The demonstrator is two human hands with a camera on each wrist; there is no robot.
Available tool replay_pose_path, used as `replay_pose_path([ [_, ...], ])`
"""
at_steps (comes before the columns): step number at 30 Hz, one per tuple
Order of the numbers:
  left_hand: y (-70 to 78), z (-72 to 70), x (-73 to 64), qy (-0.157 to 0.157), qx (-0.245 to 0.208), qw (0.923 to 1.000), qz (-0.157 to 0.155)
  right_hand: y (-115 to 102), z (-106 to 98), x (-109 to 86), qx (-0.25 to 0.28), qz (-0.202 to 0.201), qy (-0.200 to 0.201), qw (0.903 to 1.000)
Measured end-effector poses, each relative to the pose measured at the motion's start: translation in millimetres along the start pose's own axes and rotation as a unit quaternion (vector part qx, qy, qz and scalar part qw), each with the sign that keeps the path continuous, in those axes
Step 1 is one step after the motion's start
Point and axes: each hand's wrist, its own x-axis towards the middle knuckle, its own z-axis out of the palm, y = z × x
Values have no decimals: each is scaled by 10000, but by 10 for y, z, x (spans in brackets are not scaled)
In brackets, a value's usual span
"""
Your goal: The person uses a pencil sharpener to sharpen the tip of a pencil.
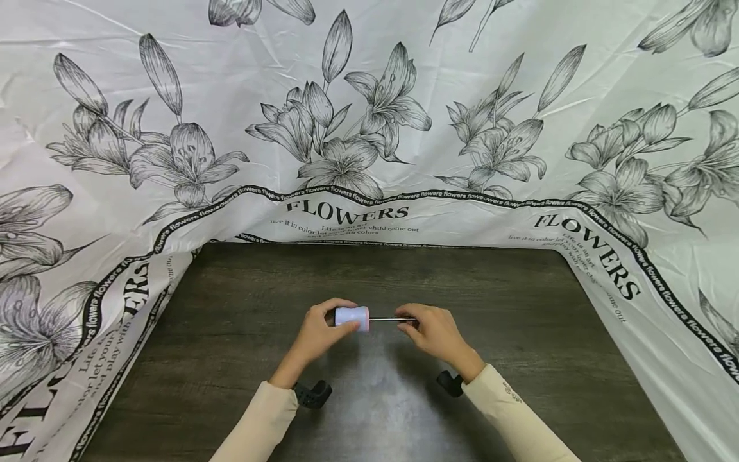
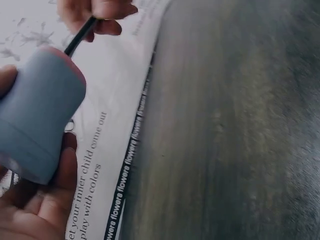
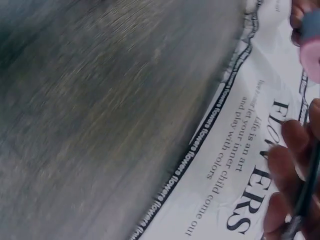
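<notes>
Above the middle of the dark wooden table [image 1: 519, 321], nearer its near edge than its far one, the left hand [image 1: 316, 333] grips a small pale blue cylinder [image 1: 353, 318] with a pink rim at one end, fingers and thumb curled round its body so that it lies on its side, its pink end turned toward the other hand. From that end a thin dark rod [image 1: 389, 319] runs level to the right hand [image 1: 434, 332], whose fingers are pinched together on the rod's far end. The two hands are near each other, joined only by the cylinder and rod, and both are raised a little off the tabletop rather than resting on it. The left wrist view shows the cylinder [image 2: 37, 115] close up, held between thumb and fingers, with the rod [image 2: 80, 36] leaving its pink end toward the fingers [image 2: 100, 12] of the right hand; whether the cylinder is hollow or holds anything cannot be told. In the right wrist view the rod [image 3: 305, 195] crosses the curled fingers [image 3: 287, 165], and the pink rim [image 3: 311, 45] shows at the upper right edge. Cream sleeves [image 1: 514, 410] cover both forearms. A white sheet printed with grey lilies and the word FLOWERS [image 1: 346, 210] rises along the table's far, left and right edges.
</notes>
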Motion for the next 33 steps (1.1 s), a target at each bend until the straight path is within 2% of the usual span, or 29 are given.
replay_pose_path([
  [4, 5, -50, 39, 23, -380, 9990, -240, 6, 41, -31, -679, -672, 746, 9926],
  [9, 42, -133, 39, 26, -758, 9937, -821, 41, 68, -43, -699, -1130, 1449, 9805],
  [12, 64, -165, 30, -4, -873, 9909, -1023, 48, 70, -38, -579, -1284, 1628, 9766],
  [18, 76, -166, 36, -265, -1024, 9872, -1197, 41, 99, -27, -414, -1496, 1724, 9727],
  [22, 83, -140, 43, -454, -1211, 9835, -1266, 37, 95, -27, -416, -1597, 1945, 9669],
  [25, 78, -131, 44, -621, -1257, 9832, -1171, 31, 74, -22, -377, -1702, 2063, 9628],
  [28, 55, -118, 29, -800, -1130, 9859, -940, 24, 48, -23, -219, -1722, 2014, 9640],
  [31, 25, -86, 13, -861, -963, 9901, -557, 18, 31, -37, 0, -1464, 1783, 9730],
  [33, 15, -54, 6, -778, -767, 9938, -214, 12, 17, -52, 377, -1021, 1412, 9840],
])
